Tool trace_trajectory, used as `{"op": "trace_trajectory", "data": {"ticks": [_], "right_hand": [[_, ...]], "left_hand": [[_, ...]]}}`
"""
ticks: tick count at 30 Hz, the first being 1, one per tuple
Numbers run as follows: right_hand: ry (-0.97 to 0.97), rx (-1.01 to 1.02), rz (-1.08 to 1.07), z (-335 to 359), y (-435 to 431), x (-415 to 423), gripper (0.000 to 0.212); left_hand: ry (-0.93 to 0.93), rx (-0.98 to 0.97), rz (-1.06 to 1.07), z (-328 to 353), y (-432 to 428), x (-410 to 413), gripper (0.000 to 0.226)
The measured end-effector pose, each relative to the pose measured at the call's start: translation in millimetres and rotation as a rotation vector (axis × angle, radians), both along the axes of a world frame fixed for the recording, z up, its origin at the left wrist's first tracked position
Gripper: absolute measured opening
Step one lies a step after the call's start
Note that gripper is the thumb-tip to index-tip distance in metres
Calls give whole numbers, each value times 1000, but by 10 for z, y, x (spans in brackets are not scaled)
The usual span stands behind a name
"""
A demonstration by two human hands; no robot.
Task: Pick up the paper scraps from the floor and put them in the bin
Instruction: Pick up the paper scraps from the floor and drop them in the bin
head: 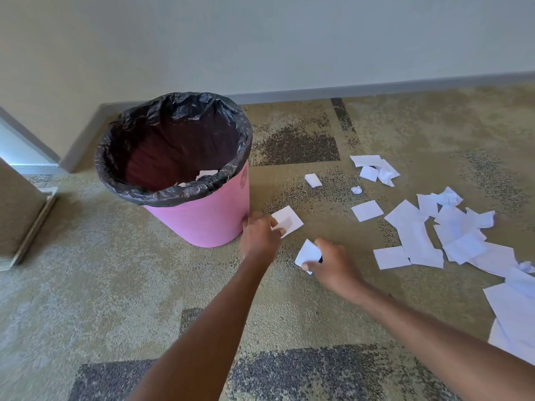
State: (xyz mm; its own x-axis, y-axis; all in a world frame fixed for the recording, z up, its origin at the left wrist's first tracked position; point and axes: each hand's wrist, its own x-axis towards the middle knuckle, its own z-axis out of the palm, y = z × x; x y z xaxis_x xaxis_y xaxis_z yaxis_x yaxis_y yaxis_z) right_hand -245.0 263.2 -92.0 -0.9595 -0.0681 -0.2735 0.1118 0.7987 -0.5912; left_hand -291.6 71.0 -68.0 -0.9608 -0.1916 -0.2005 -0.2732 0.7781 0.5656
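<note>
Bin [202, 224] just left of my left hand [260, 237], nearer of two; its fingers pinch square scrap [289, 219]. Right hand [333, 264] fingers clamp bent scrap [307, 252]. Bin mouth up, far-left. Loose scraps [451, 230] lie right on floor [115, 285].

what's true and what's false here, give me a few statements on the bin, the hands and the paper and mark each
1. The bin is pink with a black liner. True.
2. The bin is empty. False: a few white scraps in the bin show inside it.
3. The right hand holds a white scrap. True.
4. The left hand touches no paper. False: its fingers pinch a square scrap beside the bin.
5. The loose paper lies left of the bin. False: the pile of scraps lies to its right.
6. A crumpled paper ball lies on the carpet. True.
</note>
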Motion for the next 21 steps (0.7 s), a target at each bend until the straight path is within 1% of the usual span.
{"op": "trace_trajectory", "data": {"ticks": [3,5,7,9,12,14,17,21], "right_hand": [[-21,-7,-45,19,82,5,34],[37,112,-44,65,128,6,31],[74,202,-22,90,175,-21,38],[74,206,13,64,214,-68,47],[72,200,61,7,223,-127,52],[68,143,46,-13,208,-141,52],[56,45,0,3,189,-144,47],[13,-73,-61,48,197,-123,36]], "left_hand": [[-83,-101,-74,-54,48,-53,40],[-97,-210,-108,-98,86,-52,48],[-74,-273,-106,-121,114,-49,50],[-61,-288,-98,-134,124,-60,48],[-64,-252,-82,-140,124,-81,45],[-44,-213,-85,-159,120,-80,40],[22,-158,-63,-162,107,-35,33],[51,-25,21,-91,119,82,32]]}}
